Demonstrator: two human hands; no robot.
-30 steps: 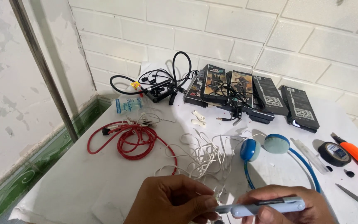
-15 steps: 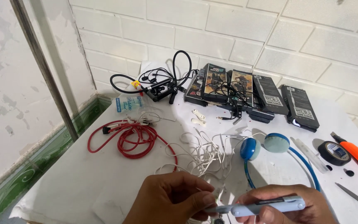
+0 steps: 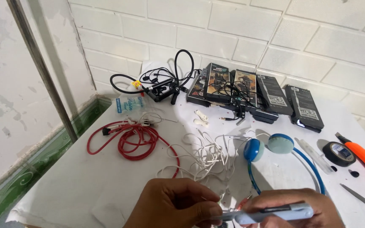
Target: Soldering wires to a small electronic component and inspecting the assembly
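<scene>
Head view: my right hand (image 3: pixel 294 209) gripped a pale blue tool (image 3: pixel 271 213) at the table's (image 3: pixel 64 185) near edge, my left hand (image 3: pixel 176 207) pinching thin white wire (image 3: pixel 208 156) beside it. Black boxes (image 3: pixel 271 95) with colourful labels lined the tiled wall.

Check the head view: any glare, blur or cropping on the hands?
Head view: bright, even daylight, soft shadows, no strong glare on the table. Left hand and right hand sit at the bottom edge, partly cropped, slightly soft. Red cable and headphones are sharp.
</scene>
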